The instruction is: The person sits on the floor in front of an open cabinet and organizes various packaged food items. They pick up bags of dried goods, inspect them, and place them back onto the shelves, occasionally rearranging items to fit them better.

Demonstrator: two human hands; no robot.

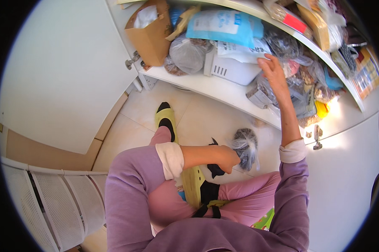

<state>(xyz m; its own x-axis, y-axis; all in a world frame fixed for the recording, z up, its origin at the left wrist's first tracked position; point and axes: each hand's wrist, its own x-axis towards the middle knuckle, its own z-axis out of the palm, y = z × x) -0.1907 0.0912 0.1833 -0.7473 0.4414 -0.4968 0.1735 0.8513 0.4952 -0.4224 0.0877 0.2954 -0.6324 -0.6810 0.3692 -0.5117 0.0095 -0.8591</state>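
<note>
My right hand (272,71) reaches into the low shelf at the right, fingers apart, close to the edge of a white printed packet (239,50). That packet lies over a white plastic basket (233,71), with a light-blue packet (221,26) above it. Low over the floor is my left hand (229,159), its fingers curled and mostly hidden from above. Beside it sits a clear plastic bag with dark contents (246,148). A black cloth-like thing (215,170) lies under and behind the left hand. Whether the left hand holds anything cannot be seen.
A brown paper bag (151,34) and a grey-white tied plastic bag (187,53) stand on the shelf's left part. Several filled plastic bags crowd its right part. Cabinet doors (60,69) stand at both sides. A white mesh rack (54,201) is at lower left.
</note>
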